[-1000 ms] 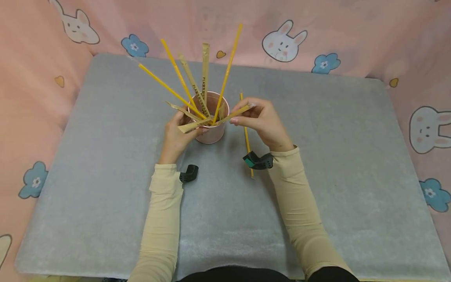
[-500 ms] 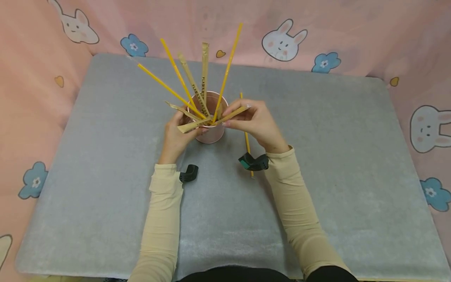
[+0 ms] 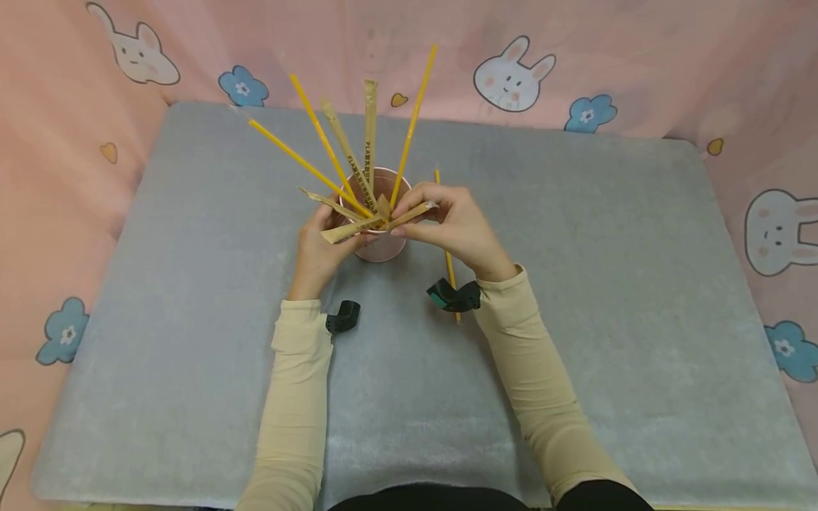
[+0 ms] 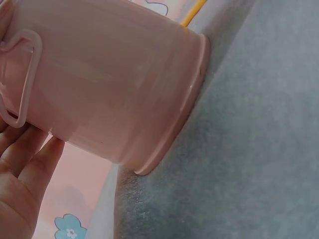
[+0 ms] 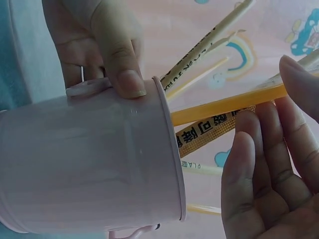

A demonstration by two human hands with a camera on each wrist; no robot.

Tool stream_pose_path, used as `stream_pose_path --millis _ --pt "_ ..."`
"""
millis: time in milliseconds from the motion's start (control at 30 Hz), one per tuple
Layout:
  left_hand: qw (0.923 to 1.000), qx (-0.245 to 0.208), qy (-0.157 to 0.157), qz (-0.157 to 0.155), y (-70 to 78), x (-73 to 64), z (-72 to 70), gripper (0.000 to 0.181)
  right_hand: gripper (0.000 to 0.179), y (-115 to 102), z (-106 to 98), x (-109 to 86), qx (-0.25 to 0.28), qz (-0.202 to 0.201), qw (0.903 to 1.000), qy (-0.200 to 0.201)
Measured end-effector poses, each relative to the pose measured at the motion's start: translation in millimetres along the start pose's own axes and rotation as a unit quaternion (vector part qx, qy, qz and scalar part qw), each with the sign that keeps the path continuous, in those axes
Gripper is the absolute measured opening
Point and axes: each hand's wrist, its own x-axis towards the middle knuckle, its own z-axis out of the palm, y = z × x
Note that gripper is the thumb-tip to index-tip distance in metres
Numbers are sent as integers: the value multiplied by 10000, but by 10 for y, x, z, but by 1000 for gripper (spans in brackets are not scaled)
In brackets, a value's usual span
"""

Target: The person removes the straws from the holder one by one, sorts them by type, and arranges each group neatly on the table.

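A pink pail (image 3: 383, 250) with small side handles stands on the grey table. Out of it fan several yellow straws (image 3: 412, 128) and several tan paper-wrapped straws (image 3: 371, 121) with dark print. My left hand (image 3: 316, 245) holds the pail from the left, its thumb (image 5: 130, 83) lying on the outer wall near the rim. Thumb and fingers of my right hand (image 3: 456, 223) pinch a wrapped straw (image 3: 418, 211) that slants over the right rim into the pail. In the left wrist view, fingers (image 4: 42, 159) touch the pail's wall beside a handle (image 4: 32, 74).
One yellow straw (image 3: 451, 270) lies on the table (image 3: 639, 319) just right of the pail, partly under my right hand and wrist camera (image 3: 454, 294). A pink curtain (image 3: 441, 71) with rabbits and blue flowers hangs around the table's back and sides.
My right hand has moved left toward the pail, and the wrapped straw it pinches now sticks out less past the rim. My left hand and the pail have stayed in place.
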Motion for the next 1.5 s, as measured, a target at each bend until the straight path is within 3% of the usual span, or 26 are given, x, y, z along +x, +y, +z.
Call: stream_pose_path --millis 200,433,700,900,1033,1400,1500 --pt "10000 11 42 69 -20 4 0 67 9 -3 18 13 -50 -94 9999 -88" --pt "9998 -51 -6 208 -11 13 7 65 11 -6 -12 -9 71 -220 9997 92" --pt "9997 102 -29 222 261 -43 18 62 12 -53 -69 -38 377 -578 9972 291" --pt "9997 -139 -6 187 57 1 18 66 21 -108 -120 -63 490 -635 9954 521" --pt "9995 -58 57 301 -27 20 14 59 21 -143 -166 -87 667 -695 9929 702" --pt "9996 93 75 273 -36 24 3 71 11 -213 -281 -144 1008 -1145 9826 1063" --pt "9992 256 86 280 123 -16 3 69 10 -238 -300 -151 1040 -1242 9790 1239"
